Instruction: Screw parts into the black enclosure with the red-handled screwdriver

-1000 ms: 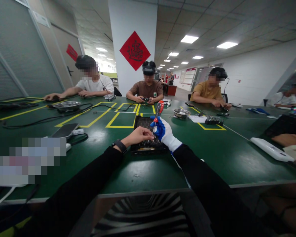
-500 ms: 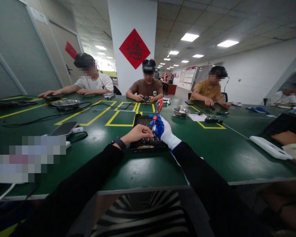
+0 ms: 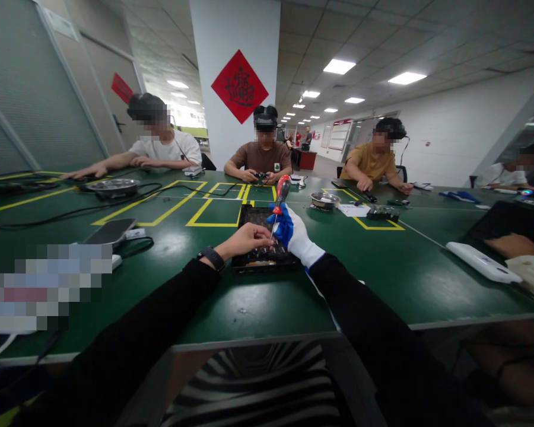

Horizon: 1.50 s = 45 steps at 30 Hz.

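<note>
My right hand (image 3: 297,232), in a white and blue glove, is closed around a screwdriver (image 3: 282,193) with a red and black handle. The handle rises above the fingers, and the thin metal shaft slants down toward my left fingertips. My left hand (image 3: 247,239), bare with a dark watch band at the wrist, has its fingers pinched close to the screwdriver's tip. Whatever lies between those fingers is too small to name. Beneath both hands sits an open black case (image 3: 242,265) with small parts inside; the hands cover much of its interior.
On the green table (image 3: 196,314), a metal bowl (image 3: 324,200) and a dark part (image 3: 381,212) lie beyond my right hand. A phone (image 3: 111,231) lies to the left, a white device (image 3: 483,262) to the right. Black cables cross the far left. Several people sit around the table.
The view has shifted slightly, so everything sits a little further left. My right fingers appear lower on the screwdriver, showing more of its handle. The left hand keeps its pinch.
</note>
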Available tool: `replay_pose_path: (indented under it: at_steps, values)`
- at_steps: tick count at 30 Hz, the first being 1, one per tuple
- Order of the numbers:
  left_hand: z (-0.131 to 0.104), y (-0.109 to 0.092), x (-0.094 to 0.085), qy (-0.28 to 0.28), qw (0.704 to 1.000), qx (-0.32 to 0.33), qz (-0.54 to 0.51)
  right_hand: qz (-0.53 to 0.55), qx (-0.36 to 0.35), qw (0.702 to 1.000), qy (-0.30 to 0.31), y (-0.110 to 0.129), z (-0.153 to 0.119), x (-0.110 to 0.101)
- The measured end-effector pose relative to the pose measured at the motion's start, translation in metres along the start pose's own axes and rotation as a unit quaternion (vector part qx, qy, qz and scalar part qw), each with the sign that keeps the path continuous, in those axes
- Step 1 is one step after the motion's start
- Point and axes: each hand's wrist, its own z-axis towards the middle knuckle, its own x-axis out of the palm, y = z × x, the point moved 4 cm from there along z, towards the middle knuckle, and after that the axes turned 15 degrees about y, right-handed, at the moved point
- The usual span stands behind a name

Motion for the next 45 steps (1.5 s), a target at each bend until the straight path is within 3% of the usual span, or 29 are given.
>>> replay_pose_path:
  at_steps: [9, 12, 17, 27, 39, 45]
  values:
    - [0.002, -0.001, 0.004, 0.035, 0.999, 0.017, 0.000, -0.057, -0.044, 0.997, 0.001, -0.001, -0.003, 0.003]
    - [0.001, -0.003, 0.003, 0.022, 1.000, 0.019, 0.001, -0.049, -0.038, 0.998, -0.012, 0.000, -0.003, 0.001]
    - [0.000, -0.004, 0.000, -0.003, 1.000, 0.019, -0.003, -0.018, -0.041, 0.999, 0.028, 0.002, -0.002, 0.001]
    - [0.000, -0.002, 0.001, 0.008, 1.000, 0.010, -0.009, -0.005, 0.017, 0.998, 0.056, 0.003, -0.006, 0.008]
    - [0.000, -0.001, 0.002, 0.020, 1.000, 0.007, -0.014, -0.048, -0.029, 0.998, -0.014, 0.005, -0.008, 0.007]
    - [-0.001, -0.001, 0.001, 0.020, 1.000, 0.007, -0.002, -0.016, -0.021, 1.000, -0.001, 0.002, -0.003, 0.001]
